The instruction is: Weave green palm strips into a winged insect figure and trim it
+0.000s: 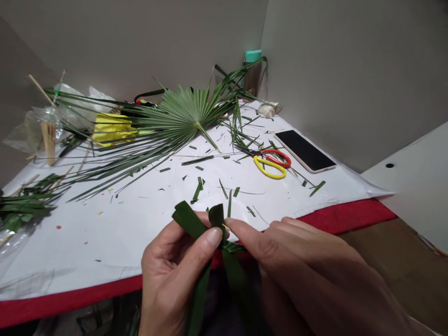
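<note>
Left hand (171,275) and right hand (297,266) pinching a folded green leaf strip (196,224) just before the white sheet (105,238), scissors (271,163), phone (304,150) and fan palm leaf (175,116) lying on the sheet

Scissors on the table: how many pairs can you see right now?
1. The scissors, with one red and one yellow handle, lie between the fan palm leaf and the phone. The leaf pile at left could hide another.

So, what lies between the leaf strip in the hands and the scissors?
Small cut leaf scraps, scattered on the white sheet, lie between the leaf strip and the scissors; the head view shows it.
</note>
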Tool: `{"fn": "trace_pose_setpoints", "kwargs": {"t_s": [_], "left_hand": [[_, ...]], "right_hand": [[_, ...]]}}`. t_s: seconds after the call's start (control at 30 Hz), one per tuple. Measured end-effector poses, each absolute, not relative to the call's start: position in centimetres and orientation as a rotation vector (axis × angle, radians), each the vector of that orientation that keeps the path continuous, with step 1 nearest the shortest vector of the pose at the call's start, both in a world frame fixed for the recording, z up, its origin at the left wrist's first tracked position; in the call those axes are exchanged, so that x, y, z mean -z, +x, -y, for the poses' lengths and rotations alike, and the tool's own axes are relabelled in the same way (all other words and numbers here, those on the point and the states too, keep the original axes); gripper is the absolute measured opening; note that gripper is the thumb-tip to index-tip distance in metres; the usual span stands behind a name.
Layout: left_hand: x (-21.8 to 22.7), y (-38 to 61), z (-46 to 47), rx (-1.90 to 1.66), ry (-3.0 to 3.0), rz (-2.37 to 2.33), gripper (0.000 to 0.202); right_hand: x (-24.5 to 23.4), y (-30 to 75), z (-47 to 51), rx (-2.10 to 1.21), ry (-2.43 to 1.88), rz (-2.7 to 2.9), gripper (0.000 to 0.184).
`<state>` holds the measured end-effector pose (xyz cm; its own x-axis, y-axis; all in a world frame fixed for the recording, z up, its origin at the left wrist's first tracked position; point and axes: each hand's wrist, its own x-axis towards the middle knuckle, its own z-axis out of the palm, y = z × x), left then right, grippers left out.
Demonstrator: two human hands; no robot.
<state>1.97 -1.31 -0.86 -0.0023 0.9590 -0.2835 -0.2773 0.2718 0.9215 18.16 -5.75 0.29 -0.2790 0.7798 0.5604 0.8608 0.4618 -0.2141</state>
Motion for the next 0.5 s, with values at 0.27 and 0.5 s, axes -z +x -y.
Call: {"fn": "trace_pose_setpoints", "kwargs": {"t_s": [0.27,0.5], "left_hand": [[0.9,2.1,1.4,-1.209,0.854,-1.148,0.013],[1.4,1.9,1.5,-1.201,0.950,-1.184,0.012]], "right_hand": [[-0.4,18.9,5.9,0.227,-1.339,2.182,0.035],[0.0,19.4,5.7,0.061,-1.325,2.193,0.040]]}}
